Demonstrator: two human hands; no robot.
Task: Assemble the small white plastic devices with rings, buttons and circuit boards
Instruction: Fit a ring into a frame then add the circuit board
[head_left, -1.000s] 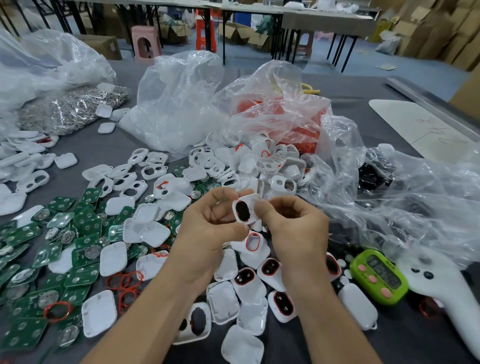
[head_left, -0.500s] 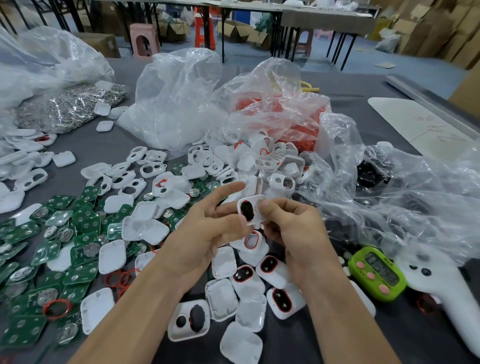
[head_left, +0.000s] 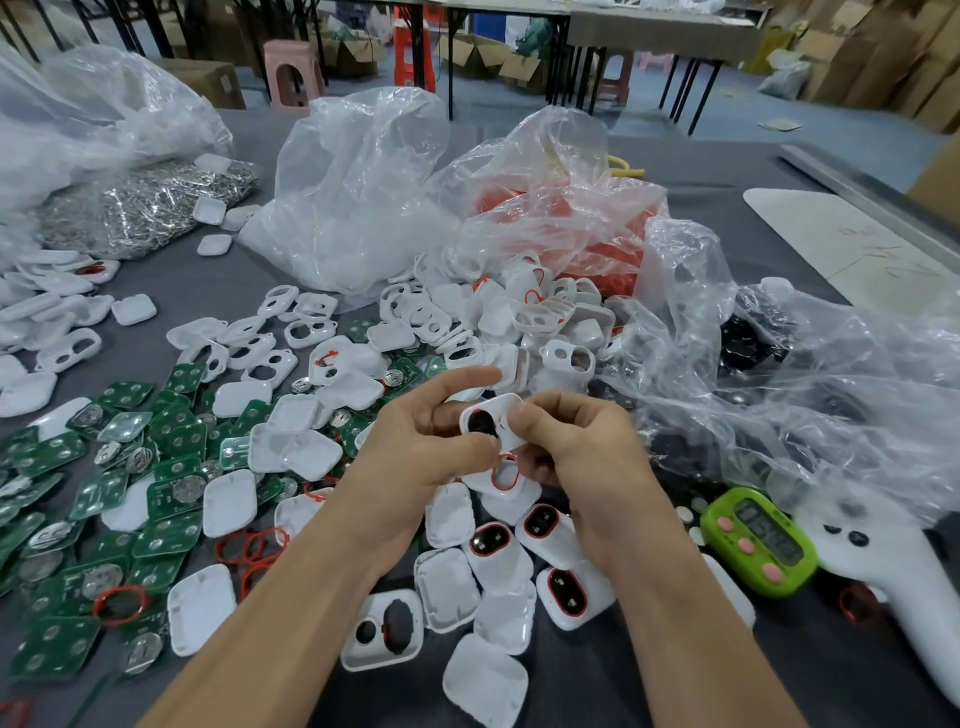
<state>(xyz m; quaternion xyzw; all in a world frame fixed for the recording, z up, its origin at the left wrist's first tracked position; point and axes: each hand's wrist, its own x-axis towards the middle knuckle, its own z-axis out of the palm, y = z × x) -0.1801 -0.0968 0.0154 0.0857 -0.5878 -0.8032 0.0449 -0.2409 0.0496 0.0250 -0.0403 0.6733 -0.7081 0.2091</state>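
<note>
Head view: I see the shell (head_left: 496, 406) held mid-frame, raised above the table (head_left: 218, 291).
Shell: white, tilted, with a black button (head_left: 479, 423) in its oval opening.
Left hand (head_left: 415, 447): thumb and curled fingers pinch the shell's left edge; index finger stretched out over it.
Right hand (head_left: 576, 447): thumb pressed on the shell's right side, other fingers curled under.
Units (head_left: 498, 551): red-ringed, lying just below the hands.
Boards (head_left: 171, 488): green, scattered at left.
Rings (head_left: 249, 545): red, loose beside the boards.
Timer (head_left: 758, 540): green, near the right wrist.
</note>
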